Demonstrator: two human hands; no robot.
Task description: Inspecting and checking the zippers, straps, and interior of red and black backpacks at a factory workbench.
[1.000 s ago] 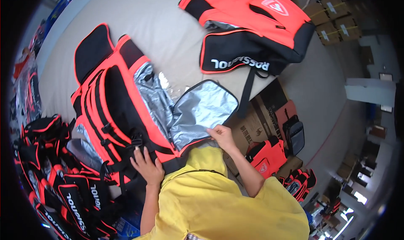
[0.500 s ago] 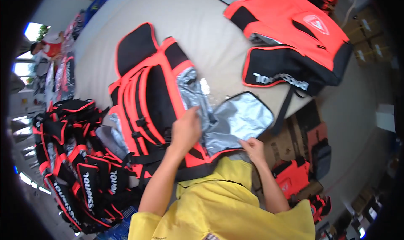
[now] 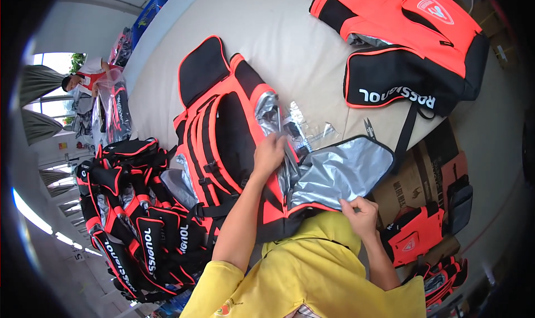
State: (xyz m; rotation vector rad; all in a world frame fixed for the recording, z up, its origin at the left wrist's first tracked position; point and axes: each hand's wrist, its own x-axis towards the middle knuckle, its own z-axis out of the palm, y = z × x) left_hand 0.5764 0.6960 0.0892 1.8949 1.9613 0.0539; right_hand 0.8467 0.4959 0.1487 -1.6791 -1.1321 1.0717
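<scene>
A coral-and-black backpack [image 3: 214,145] lies on the pale table in front of me, its shoulder straps facing up. One panel, a flap lined in silver [image 3: 340,176], is folded out to the right. My left hand [image 3: 268,155] is closed on the edge of the bag's side, beside the silver lining; its fingertips are partly hidden. At the flap's near edge, my right hand [image 3: 362,213] pinches the rim between thumb and fingers. Just beyond the flap lie crumpled clear plastic [image 3: 312,131] and a small pair of snips [image 3: 369,128].
Another coral-and-black backpack [image 3: 407,34] rests at the table's far right. Many similar bags [image 3: 139,217] are piled on the left. Below the table's right side are a cardboard box [image 3: 404,192] and a coral bag [image 3: 417,237]. A person [image 3: 92,81] is at the far left.
The whole view has shifted, so the bag and both hands appear farther right. The flap's far edge sits lower, and the snips behind it now show. Both hands keep their places on the bag.
</scene>
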